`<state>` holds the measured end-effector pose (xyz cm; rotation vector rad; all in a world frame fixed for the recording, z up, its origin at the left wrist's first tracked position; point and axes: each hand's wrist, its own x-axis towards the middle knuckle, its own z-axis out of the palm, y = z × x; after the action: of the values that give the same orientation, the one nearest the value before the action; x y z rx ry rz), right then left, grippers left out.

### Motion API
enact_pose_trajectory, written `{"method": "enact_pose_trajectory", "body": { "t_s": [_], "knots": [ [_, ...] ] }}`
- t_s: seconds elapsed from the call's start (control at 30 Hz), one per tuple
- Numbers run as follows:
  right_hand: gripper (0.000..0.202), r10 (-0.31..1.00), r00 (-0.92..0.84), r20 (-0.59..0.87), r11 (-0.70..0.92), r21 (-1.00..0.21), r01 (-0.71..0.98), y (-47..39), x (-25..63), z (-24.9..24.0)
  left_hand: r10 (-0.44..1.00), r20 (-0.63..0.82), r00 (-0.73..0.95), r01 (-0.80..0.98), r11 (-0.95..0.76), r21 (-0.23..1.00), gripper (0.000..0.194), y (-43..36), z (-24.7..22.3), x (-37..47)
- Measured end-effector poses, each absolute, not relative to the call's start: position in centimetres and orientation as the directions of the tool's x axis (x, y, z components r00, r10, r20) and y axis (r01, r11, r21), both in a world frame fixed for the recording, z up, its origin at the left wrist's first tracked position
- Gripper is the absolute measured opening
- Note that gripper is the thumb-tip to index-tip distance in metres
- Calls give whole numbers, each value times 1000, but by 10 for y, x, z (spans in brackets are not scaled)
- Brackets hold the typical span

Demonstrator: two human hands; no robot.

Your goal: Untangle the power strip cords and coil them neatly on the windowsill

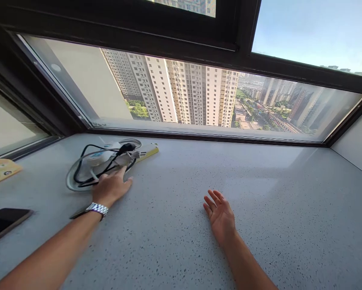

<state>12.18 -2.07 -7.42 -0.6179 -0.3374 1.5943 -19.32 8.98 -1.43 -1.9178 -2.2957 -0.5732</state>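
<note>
My left hand, with a silver watch on its wrist, reaches onto a tangle of cables at the left of the sill. Its index finger points forward at the bundle and its thumb is spread to the side. A black cable and a pale grey cable loop around a white rounded object. A black plug and a grey plug with metal prongs lie on top. Beside them is a yellow and white bar. My right hand hovers over the speckled sill, palm turned inward, fingers apart, holding nothing.
The speckled grey sill runs up to a dark window frame. At the left edge lie a phone and a yellow patterned object. A dark slim item shows partly under my left wrist. A white wall stands right.
</note>
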Motion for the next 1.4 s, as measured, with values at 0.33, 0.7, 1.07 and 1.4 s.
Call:
{"method": "enact_pose_trajectory", "body": {
  "t_s": [0.33, 0.7, 1.07, 1.4],
  "knots": [
    [44, 976, 131, -171, -32, -715, -698, -19, 121, -74, 970, 225, 92, 980, -128, 152, 46, 21, -44, -19],
    [30, 659, 716, 230, 89, -969, 230, -2, 181, -80, 731, 643, 228, 685, -590, 427, 24, -45, -34, 31],
    [37, 761, 582, 287, 89, -935, 344, -6, 176, -78, 993, -11, -117, 631, 83, 771, 68, 23, -47, -36],
    [34, 736, 640, 221, 109, -971, 211, -6, 181, -83, 996, 43, -76, 425, -7, 905, 55, 20, -35, -24]
  ]
}}
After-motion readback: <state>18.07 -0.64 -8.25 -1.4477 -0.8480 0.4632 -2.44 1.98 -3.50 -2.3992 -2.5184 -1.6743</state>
